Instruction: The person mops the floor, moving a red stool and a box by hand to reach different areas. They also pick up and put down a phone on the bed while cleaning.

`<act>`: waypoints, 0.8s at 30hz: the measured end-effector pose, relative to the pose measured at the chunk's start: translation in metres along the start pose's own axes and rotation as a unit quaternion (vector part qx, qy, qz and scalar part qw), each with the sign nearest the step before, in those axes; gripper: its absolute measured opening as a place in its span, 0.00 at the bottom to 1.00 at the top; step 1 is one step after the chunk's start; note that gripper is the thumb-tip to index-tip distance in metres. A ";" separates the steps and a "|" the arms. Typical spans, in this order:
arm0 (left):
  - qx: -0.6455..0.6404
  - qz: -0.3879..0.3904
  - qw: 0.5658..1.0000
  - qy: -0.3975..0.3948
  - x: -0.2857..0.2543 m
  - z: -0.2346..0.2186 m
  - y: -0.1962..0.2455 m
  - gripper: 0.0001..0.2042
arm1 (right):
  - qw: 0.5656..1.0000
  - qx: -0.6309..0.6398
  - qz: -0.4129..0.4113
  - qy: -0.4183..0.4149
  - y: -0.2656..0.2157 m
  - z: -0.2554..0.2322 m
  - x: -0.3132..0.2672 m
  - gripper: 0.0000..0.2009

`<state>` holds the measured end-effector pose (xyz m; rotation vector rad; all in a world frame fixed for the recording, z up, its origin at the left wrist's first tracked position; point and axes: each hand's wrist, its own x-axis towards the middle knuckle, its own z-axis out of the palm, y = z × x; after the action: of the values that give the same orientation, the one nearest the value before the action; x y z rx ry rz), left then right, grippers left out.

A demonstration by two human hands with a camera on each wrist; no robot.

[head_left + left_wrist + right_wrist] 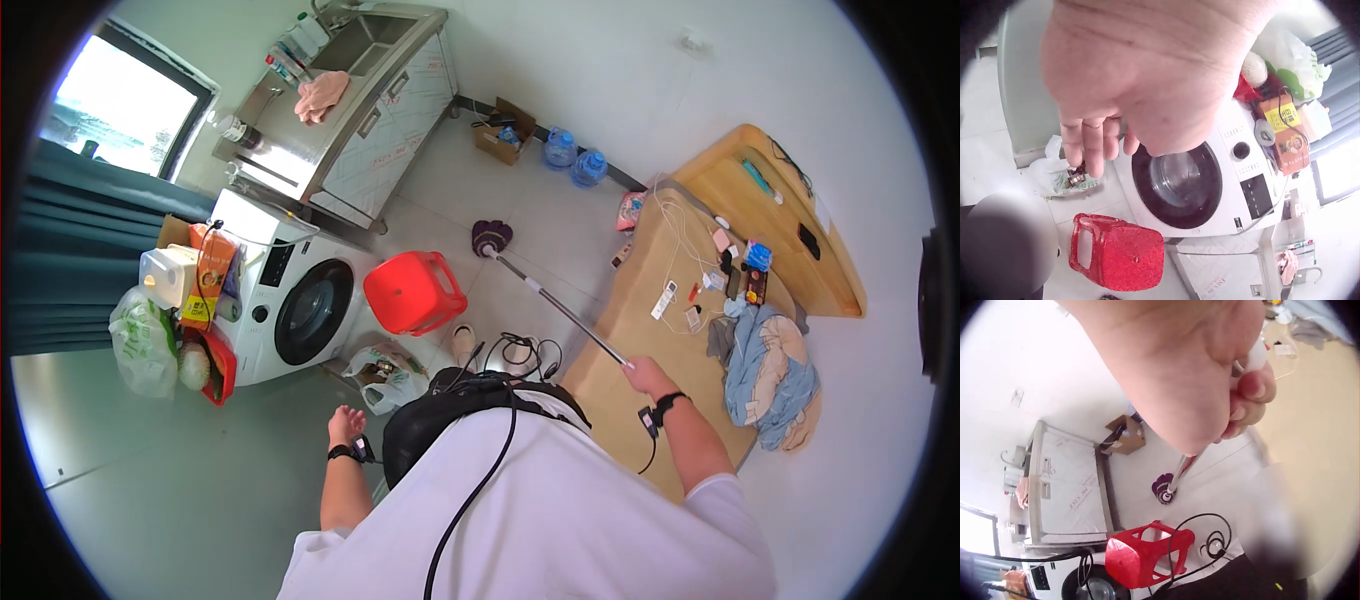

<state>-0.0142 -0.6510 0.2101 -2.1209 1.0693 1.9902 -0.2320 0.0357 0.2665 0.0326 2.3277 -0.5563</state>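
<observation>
My right hand (650,378) grips the upper end of a silver mop pole (570,315); in the right wrist view the fingers of the right hand (1210,381) curl round its white end. The pole slants down to a purple mop head (491,238) lying on the floor tiles, also in the right wrist view as a purple mop head (1164,489). My left hand (346,425) hangs at my side with nothing in it, and the left wrist view shows its fingers (1093,147) loosely bent. A red stool (412,292) stands between the mop head and the washing machine.
A white washing machine (290,300) and a sink cabinet (375,140) stand left. A cardboard box (500,135) and water bottles (560,150) line the wall. The bed (620,370) is at the right. A plastic bag (390,385) and looped black cables (520,345) are near my feet.
</observation>
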 end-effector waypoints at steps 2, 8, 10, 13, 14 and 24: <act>-0.002 0.017 1.000 0.015 -0.010 -0.015 -0.010 0.12 | 0.999 -0.035 -0.020 -0.024 -0.024 -0.009 0.037 0.16; -0.051 -0.004 0.997 0.055 -0.031 -0.050 -0.041 0.11 | 0.990 -0.105 -0.088 -0.011 -0.085 0.007 0.142 0.18; -0.052 0.000 0.996 0.073 -0.046 -0.052 -0.052 0.11 | 0.989 -0.106 -0.108 0.003 -0.106 0.019 0.174 0.18; -0.062 0.011 0.996 0.064 -0.049 -0.067 -0.064 0.13 | 0.989 -0.082 -0.123 -0.011 -0.148 0.023 0.188 0.18; -0.073 0.014 0.994 0.074 -0.052 -0.063 -0.069 0.13 | 0.992 -0.069 -0.107 -0.021 -0.165 0.015 0.176 0.17; 0.018 -0.001 1.000 0.008 0.041 -0.083 -0.073 0.14 | 0.997 -0.069 0.022 0.022 -0.022 0.023 0.124 0.16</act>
<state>0.0915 -0.6528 0.1576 -2.1217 1.0956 1.9408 -0.3120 -0.0102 0.1773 0.0321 2.3963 -0.3763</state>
